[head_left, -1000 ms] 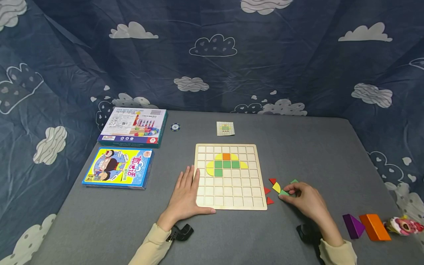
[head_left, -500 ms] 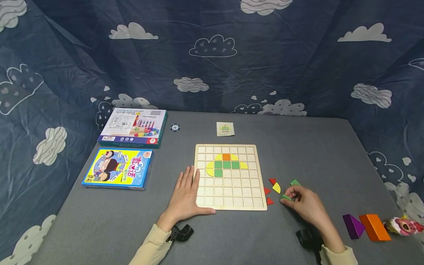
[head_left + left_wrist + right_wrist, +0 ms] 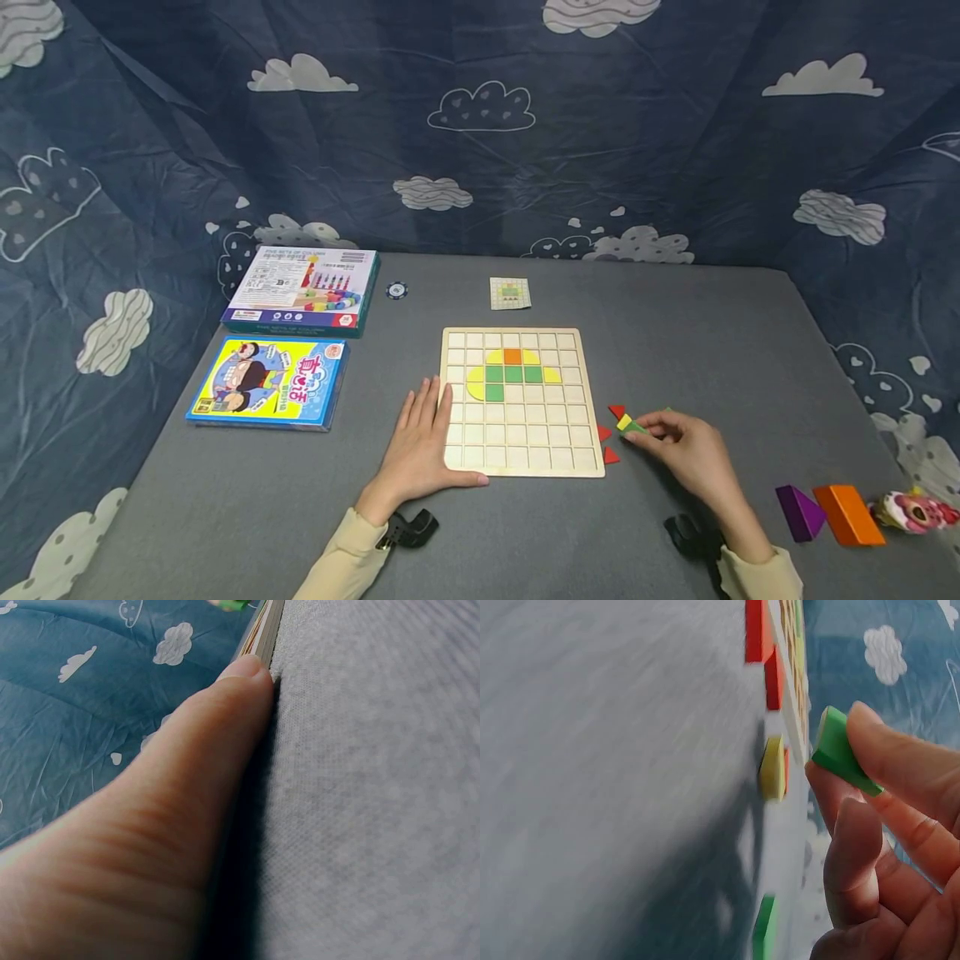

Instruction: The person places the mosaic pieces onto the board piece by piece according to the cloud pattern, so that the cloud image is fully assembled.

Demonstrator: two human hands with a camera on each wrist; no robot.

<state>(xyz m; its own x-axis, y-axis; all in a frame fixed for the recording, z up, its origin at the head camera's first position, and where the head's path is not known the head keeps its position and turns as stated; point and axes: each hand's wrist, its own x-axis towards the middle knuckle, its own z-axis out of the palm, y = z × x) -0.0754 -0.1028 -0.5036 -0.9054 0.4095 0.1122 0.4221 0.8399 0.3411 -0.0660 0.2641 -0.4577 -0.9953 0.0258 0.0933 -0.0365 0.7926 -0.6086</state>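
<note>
My left hand (image 3: 420,446) lies open along the wooden grid board (image 3: 525,435), fingers at its left edge and thumb by the near edge. In the left wrist view the thumb (image 3: 202,727) touches the board's side. My right hand (image 3: 686,442) pinches a green tile (image 3: 840,754) between thumb and fingers, raised off the table right of the board. In the head view this tile overlaps a yellow quarter-circle piece (image 3: 624,422). A second green tile (image 3: 764,930) rests on the table, mostly hidden behind the right hand in the head view. Green, yellow and orange pieces fill cells in the board's upper half.
Several red triangles (image 3: 611,456) lie by the board's right edge. A small pattern card (image 3: 510,293) is behind the board, with a poker chip (image 3: 397,290) farther left. Two boxes (image 3: 266,383) occupy the left side. Purple (image 3: 801,513) and orange blocks (image 3: 849,515) and a figurine (image 3: 917,512) sit at right.
My right hand has lifted the green tile off the table and shifted it slightly left, over the yellow piece in the head view. My left hand has stayed still on the board's edge.
</note>
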